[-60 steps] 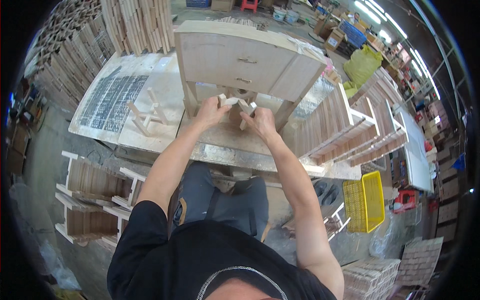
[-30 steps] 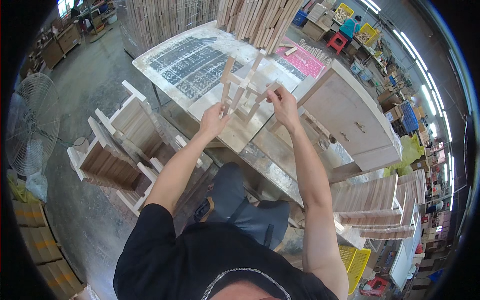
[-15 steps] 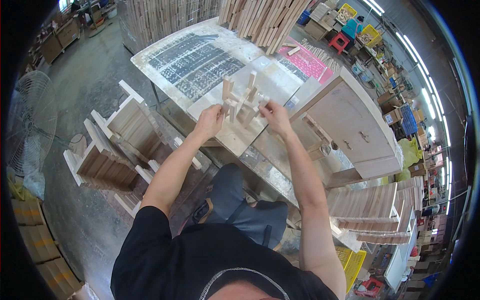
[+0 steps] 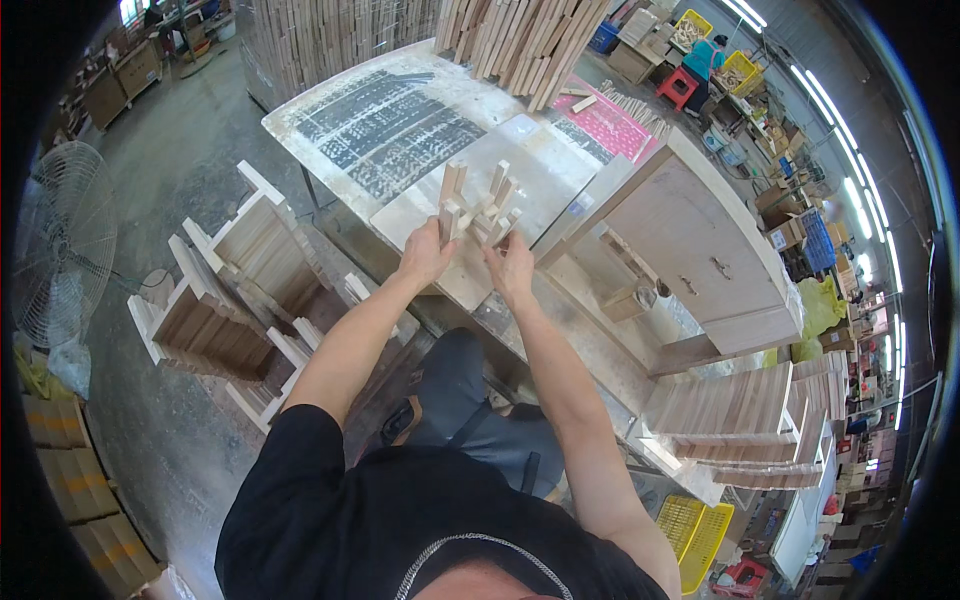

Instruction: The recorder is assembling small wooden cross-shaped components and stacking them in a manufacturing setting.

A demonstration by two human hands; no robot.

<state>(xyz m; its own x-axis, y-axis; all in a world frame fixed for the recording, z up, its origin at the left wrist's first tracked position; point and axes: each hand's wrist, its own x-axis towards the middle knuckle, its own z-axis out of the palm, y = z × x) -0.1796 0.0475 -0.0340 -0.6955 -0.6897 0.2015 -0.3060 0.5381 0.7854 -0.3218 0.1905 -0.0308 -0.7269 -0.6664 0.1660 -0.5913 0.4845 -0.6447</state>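
A small frame of pale wooden pieces (image 4: 453, 183) stands on a flat board at the near edge of the work table. Several short posts rise from it, and crossing bars join them in the middle. My left hand (image 4: 425, 258) closes round the near left post. At the near right post, the fingers of my right hand (image 4: 512, 268) pinch the wood low down. Both palms hide the lower ends of those two posts. The board (image 4: 465, 280) beneath is light and smooth.
A wooden cabinet-like box (image 4: 700, 240) stands close on the right. Stacked wooden slats (image 4: 725, 405) lie at the lower right, with more piles (image 4: 215, 335) at the left. Upright strips (image 4: 525, 50) stand behind the table. A floor fan (image 4: 65, 235) is far left; a person (image 4: 705, 60) sits far right.
My right hand has moved left and nearer to me, onto the near right post. My left hand has shifted slightly, staying at the near left post.
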